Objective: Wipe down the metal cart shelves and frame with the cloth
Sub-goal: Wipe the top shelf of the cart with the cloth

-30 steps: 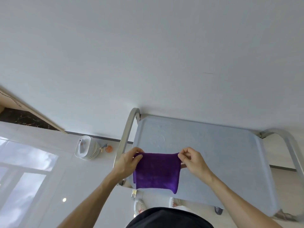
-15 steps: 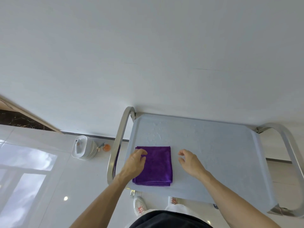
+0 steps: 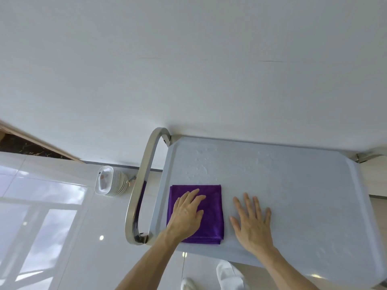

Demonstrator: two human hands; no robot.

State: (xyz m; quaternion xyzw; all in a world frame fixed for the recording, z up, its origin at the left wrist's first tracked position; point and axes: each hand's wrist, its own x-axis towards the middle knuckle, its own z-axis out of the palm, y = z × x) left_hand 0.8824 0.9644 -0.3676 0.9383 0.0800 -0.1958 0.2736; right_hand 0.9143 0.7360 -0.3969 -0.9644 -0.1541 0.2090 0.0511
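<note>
Cloth (image 3: 211, 208) under left hand (image 3: 186, 214) fingers: purple, plush, matt. Shelf (image 3: 293, 185) under right hand (image 3: 251, 225) fingers: pale, matt, droplets beyond fingertips. Cart handle (image 3: 137, 191): polished metal. Floor (image 3: 62, 206): glossy.

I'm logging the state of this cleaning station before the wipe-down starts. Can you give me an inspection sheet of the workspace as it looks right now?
Surface: cart top shelf, pale and flat, with water droplets toward its far left.
Job's things: folded purple cloth lying flat on the shelf's near-left part.
Clutter: nothing seen on the shelf.
Grippers: left hand pressed flat on the cloth, fingers straight; right hand flat on the bare shelf beside the cloth.
Cables: nothing seen.
Surroundings: metal cart handle at the left end; stack of white bowls on the glossy tiled floor; white wall behind the cart.
</note>
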